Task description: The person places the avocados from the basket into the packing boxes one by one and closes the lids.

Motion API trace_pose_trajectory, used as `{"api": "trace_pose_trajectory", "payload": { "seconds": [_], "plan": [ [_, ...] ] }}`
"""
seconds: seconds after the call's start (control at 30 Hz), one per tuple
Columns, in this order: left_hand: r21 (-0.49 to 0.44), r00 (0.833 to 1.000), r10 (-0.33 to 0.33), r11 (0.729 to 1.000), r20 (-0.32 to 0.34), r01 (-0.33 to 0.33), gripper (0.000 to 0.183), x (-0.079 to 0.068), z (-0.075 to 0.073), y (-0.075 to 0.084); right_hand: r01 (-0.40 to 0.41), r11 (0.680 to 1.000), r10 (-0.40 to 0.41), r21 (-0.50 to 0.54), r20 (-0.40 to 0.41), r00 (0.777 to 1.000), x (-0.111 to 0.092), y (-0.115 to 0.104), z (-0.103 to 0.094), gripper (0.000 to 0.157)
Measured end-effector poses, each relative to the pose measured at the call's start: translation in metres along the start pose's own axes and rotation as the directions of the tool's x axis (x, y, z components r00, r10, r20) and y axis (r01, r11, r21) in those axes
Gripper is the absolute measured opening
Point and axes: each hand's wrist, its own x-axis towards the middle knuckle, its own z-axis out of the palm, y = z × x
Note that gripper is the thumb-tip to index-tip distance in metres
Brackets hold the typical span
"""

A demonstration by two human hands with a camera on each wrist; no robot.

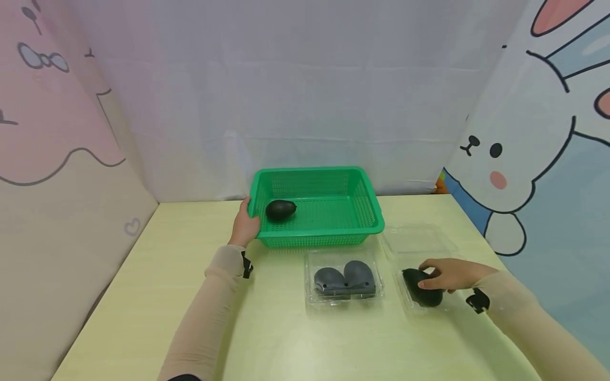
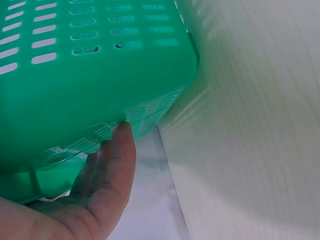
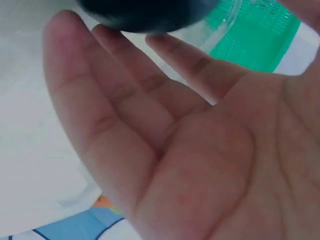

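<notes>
My left hand grips the left rim of a green plastic basket; in the left wrist view its fingers lie along the basket's outer side. One dark avocado lies inside the basket, near its left wall. At the right, my right hand holds a second dark avocado between thumb and fingers. That avocado is over the near half of a clear plastic box whose lid lies folded back. The right wrist view shows fingertips touching the avocado's dark underside, which is cut off by the frame.
A clear plastic box holding two grey rounded things with small dark dots stands in front of the basket. The pale yellow table meets a white cloth wall at the back. A rabbit-print curtain hangs on the right.
</notes>
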Motion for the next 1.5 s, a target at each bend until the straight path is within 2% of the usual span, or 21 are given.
{"api": "trace_pose_trajectory", "payload": {
  "seconds": [0.1, 0.17, 0.23, 0.33, 0.43, 0.5, 0.73, 1.0, 1.23, 1.5],
  "plan": [
    [0.004, 1.000, 0.000, 1.000, 0.000, 0.000, 0.072, -0.002, 0.001, 0.001, 0.031, 0.998, -0.033, -0.057, -0.036, 0.999, -0.002, -0.001, -0.004, 0.067],
    [0.003, 1.000, 0.000, 1.000, -0.001, 0.000, 0.072, -0.002, 0.001, 0.001, 0.077, 0.992, -0.085, -0.104, -0.085, 0.993, -0.005, -0.004, -0.008, 0.066],
    [0.001, 1.000, 0.000, 1.000, -0.002, 0.000, 0.071, -0.003, 0.001, 0.001, 0.130, 0.980, -0.153, -0.149, -0.151, 0.977, -0.008, -0.009, -0.011, 0.068],
    [-0.003, 1.000, 0.002, 1.000, -0.002, -0.002, 0.071, -0.003, 0.000, 0.001, 0.182, 0.962, -0.231, -0.206, -0.252, 0.940, -0.011, -0.016, -0.014, 0.073],
    [-0.007, 1.000, 0.004, 1.000, -0.003, -0.004, 0.071, -0.003, 0.000, 0.001, 0.203, 0.953, -0.271, -0.227, -0.326, 0.906, -0.012, -0.020, -0.015, 0.077],
    [-0.008, 1.000, 0.007, 1.000, -0.002, -0.007, 0.071, -0.002, 0.000, 0.001, 0.205, 0.952, -0.276, -0.228, -0.350, 0.895, -0.010, -0.021, -0.016, 0.080],
    [-0.014, 1.000, 0.004, 1.000, 0.005, -0.004, 0.070, -0.003, 0.000, 0.000, 0.196, 0.959, -0.264, -0.207, -0.389, 0.883, -0.001, -0.024, -0.018, 0.087],
    [-0.013, 1.000, 0.009, 1.000, 0.003, -0.009, 0.070, -0.002, 0.001, -0.001, 0.179, 0.953, -0.272, -0.245, -0.431, 0.861, 0.013, -0.035, -0.023, 0.087],
    [-0.013, 0.999, 0.041, 0.999, -0.018, -0.041, 0.069, -0.003, 0.001, -0.002, 0.191, 0.944, -0.296, -0.269, -0.434, 0.851, 0.026, -0.046, -0.029, 0.087],
    [-0.019, 1.000, 0.025, 1.000, 0.003, -0.025, 0.069, -0.002, 0.000, -0.002, 0.203, 0.936, -0.316, -0.288, -0.429, 0.846, 0.038, -0.061, -0.034, 0.085]
  ]
}}
